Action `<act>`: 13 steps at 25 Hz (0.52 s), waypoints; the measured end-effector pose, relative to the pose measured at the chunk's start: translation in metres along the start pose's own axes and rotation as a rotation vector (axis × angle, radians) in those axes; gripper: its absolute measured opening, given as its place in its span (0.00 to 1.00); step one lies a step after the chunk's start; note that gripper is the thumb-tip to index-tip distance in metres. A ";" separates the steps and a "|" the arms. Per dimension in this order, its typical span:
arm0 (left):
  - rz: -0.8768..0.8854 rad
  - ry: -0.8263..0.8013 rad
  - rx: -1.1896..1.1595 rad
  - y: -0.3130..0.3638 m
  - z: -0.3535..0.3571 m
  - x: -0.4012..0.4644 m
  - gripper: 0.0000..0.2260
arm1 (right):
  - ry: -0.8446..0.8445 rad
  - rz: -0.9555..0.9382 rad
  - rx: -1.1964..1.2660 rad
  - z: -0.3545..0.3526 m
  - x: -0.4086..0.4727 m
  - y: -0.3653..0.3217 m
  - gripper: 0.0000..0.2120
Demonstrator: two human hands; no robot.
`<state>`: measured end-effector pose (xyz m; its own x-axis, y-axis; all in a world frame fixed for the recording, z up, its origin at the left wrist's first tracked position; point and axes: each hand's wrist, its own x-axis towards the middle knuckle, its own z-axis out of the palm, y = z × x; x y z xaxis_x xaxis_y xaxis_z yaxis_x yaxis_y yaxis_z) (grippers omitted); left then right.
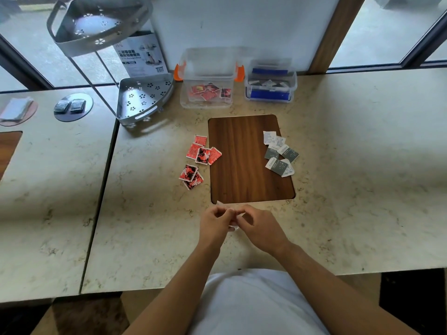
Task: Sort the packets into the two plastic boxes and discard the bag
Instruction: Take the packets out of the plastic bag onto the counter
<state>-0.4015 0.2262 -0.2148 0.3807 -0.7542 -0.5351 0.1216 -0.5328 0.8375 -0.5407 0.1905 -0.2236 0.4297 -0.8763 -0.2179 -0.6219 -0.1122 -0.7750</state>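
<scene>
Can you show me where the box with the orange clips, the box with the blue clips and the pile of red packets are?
Orange-clip box [186, 68], head view, on its left wall.
Blue-clip box [269, 95], head view, on its front blue clip.
Red packets [202, 153], head view, on the pile's middle packet.

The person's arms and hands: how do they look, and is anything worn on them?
Both forearms are bare up to the picture's lower edge; no sleeve reaches them. The left hand and the right hand wear no gloves. I see no watch, bracelet or ring, though the fingers are partly hidden and slightly blurred. Below the arms a white garment covers the body.
</scene>
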 end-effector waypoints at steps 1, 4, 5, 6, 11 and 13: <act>0.002 -0.011 -0.008 -0.001 0.000 -0.001 0.06 | 0.015 -0.004 0.003 0.000 0.001 0.001 0.12; -0.010 -0.031 -0.043 -0.002 -0.002 -0.004 0.06 | 0.071 -0.015 -0.033 0.001 0.003 0.003 0.12; -0.014 -0.037 -0.051 -0.002 -0.002 -0.004 0.06 | 0.091 -0.011 -0.040 0.002 0.003 0.003 0.11; -0.016 -0.044 -0.050 -0.001 -0.002 -0.005 0.06 | 0.114 -0.005 -0.041 0.002 0.003 0.002 0.11; -0.027 -0.059 0.002 0.001 -0.002 -0.003 0.07 | 0.190 0.034 -0.001 0.002 0.002 -0.001 0.06; -0.029 -0.057 0.002 0.002 -0.003 -0.004 0.07 | 0.197 0.066 0.026 0.001 0.001 -0.003 0.06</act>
<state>-0.4002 0.2300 -0.2108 0.3240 -0.7593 -0.5644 0.1299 -0.5552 0.8215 -0.5381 0.1904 -0.2219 0.2506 -0.9563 -0.1506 -0.6264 -0.0416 -0.7784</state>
